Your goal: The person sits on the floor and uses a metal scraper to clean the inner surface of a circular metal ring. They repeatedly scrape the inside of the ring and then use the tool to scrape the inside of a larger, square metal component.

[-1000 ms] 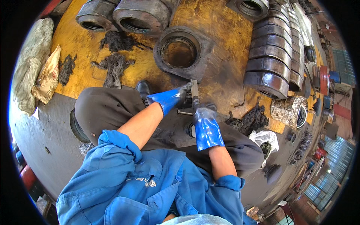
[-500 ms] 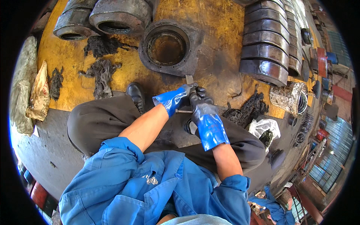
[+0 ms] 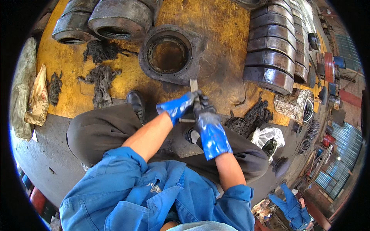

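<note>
In blue rubber gloves with dark palms, my left hand [image 3: 179, 105] and my right hand [image 3: 210, 125] are closed together around a flat metal bar [image 3: 193, 84]. The left grips farther forward; the right closes behind it. The bar's far end meets the near right edge of a dark metal housing [image 3: 195, 50] with a large round opening. My fingers hide the rest of the bar, so its exact kind cannot be told. A thin metal rod [image 3: 187, 120] pokes out leftward beside my right glove.
Thick metal rings [image 3: 269, 79] lie in rows at the right; large hollow cylinders [image 3: 119, 19] stand at the far left. Dark rags [image 3: 103, 82] lie on the yellow board [image 3: 227, 23]. A dirty bucket [image 3: 291, 104] and a white plastic bag [image 3: 266, 134] sit at the right. Another person [image 3: 293, 210] is at lower right.
Both hands have drawn back slightly from the housing, and more of the bar shows in front of my fingers. The whole view has shifted a little.
</note>
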Available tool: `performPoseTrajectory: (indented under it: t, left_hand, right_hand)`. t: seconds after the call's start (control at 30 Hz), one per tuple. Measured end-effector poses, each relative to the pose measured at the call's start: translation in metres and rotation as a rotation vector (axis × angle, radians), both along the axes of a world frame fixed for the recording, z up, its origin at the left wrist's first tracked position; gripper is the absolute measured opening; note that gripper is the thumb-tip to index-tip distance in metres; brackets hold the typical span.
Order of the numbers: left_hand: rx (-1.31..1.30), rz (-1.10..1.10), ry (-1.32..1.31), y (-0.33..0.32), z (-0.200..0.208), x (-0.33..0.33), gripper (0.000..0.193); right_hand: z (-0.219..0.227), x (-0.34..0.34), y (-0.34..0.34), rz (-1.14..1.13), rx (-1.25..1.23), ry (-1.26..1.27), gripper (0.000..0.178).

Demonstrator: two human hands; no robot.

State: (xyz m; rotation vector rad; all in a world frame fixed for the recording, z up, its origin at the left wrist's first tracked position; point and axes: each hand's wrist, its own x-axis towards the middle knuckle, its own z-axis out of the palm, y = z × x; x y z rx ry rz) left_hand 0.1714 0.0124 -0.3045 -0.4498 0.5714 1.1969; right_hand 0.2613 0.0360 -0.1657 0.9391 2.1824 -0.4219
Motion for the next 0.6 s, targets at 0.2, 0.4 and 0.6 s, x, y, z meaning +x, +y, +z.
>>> performPoseTrajectory:
  t: [0.2, 0.4, 0.6]
  left_hand:
    - [-0.084, -0.082, -0.045, 0.034, 0.008, -0.017, 0.021]
    - [-0.054, -0.045, -0.047, 0.071, 0.009, -0.035, 0.020]
    - [0.031, -0.102, -0.158, 0.076, -0.016, -0.031, 0.038]
  right_hand:
    - [0.005, 0.004, 0.016, 0.137, 0.122, 0.215, 0.036]
    - [0.018, -0.017, 0.047, -0.080, 0.035, 0.276, 0.034]
    - [0.019, -0.033, 0.065, 0.018, 0.069, 0.187, 0.033]
